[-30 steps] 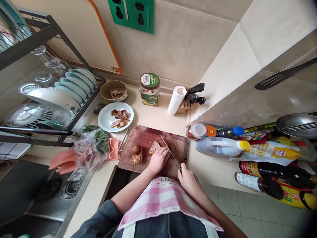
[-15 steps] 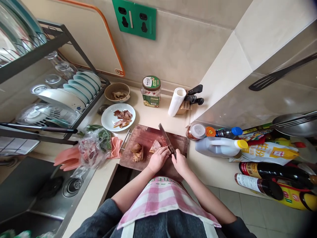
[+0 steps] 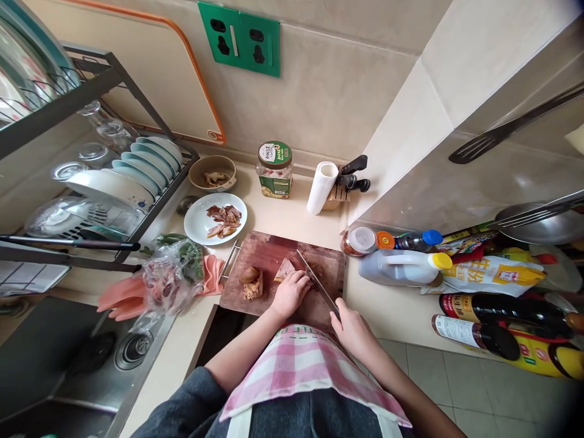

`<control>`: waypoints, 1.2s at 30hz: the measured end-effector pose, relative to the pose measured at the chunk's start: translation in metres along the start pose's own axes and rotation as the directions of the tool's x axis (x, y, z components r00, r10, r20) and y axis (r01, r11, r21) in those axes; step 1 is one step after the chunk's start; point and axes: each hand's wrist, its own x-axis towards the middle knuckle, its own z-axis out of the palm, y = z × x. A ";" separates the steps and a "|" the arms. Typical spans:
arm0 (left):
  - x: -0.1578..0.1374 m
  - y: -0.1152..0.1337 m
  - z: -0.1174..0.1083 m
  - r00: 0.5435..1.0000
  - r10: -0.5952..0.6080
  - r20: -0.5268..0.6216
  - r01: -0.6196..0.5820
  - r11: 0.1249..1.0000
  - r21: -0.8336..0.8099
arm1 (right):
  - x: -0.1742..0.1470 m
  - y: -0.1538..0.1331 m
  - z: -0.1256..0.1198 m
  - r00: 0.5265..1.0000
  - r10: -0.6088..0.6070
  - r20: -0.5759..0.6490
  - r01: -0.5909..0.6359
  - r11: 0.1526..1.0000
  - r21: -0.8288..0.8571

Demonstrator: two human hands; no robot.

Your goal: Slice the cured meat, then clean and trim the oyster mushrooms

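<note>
A piece of cooked meat [image 3: 285, 269] lies on the brown cutting board [image 3: 274, 243], and my left hand [image 3: 292, 293] presses it down with bent fingers. In my right hand [image 3: 352, 323] is the handle of a kitchen knife [image 3: 319, 285]. Its blade slants up and left across the board, against the right side of the meat, close to my left fingertips. Some dark slices or scraps lie partly behind the blade. Another meat chunk [image 3: 252, 283] sits apart on the board's left part.
Behind the board's left end stands a white plate [image 3: 194, 222] of sliced meat, beside a strainer bowl [image 3: 196, 173]. A paper towel roll [image 3: 323, 188] and knife block [image 3: 336, 196] stand behind. Bottles, including a large jug [image 3: 392, 271], line the right. A bagged item [image 3: 166, 283] lies left, near the sink [image 3: 86, 383].
My right hand has drawn the knife back toward me and to the right, and the blade now lies lower. My left hand stays on the meat. The view has shifted slightly.
</note>
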 end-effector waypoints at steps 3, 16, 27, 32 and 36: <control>0.001 -0.001 0.001 1.000 -0.005 0.007 0.005 1.000 -0.017 | 0.002 -0.001 0.001 0.998 0.046 0.050 -0.045 0.999 -0.025; -0.021 -0.002 -0.003 0.997 -0.053 0.059 0.043 0.987 0.158 | 0.059 -0.010 0.027 0.989 -0.009 -0.149 0.026 0.993 0.113; 0.003 -0.008 -0.004 0.983 0.089 0.162 -0.107 0.988 0.108 | 0.014 0.015 -0.006 0.997 -0.047 -0.060 0.050 0.997 0.053; 0.006 -0.007 -0.002 0.979 0.091 0.180 -0.115 0.985 0.131 | 0.000 0.024 -0.013 1.000 -0.016 0.027 0.015 1.000 0.025; 0.007 -0.009 0.002 0.980 0.095 0.175 -0.116 0.987 0.114 | 0.010 0.020 -0.010 0.998 -0.021 0.065 0.020 1.000 0.019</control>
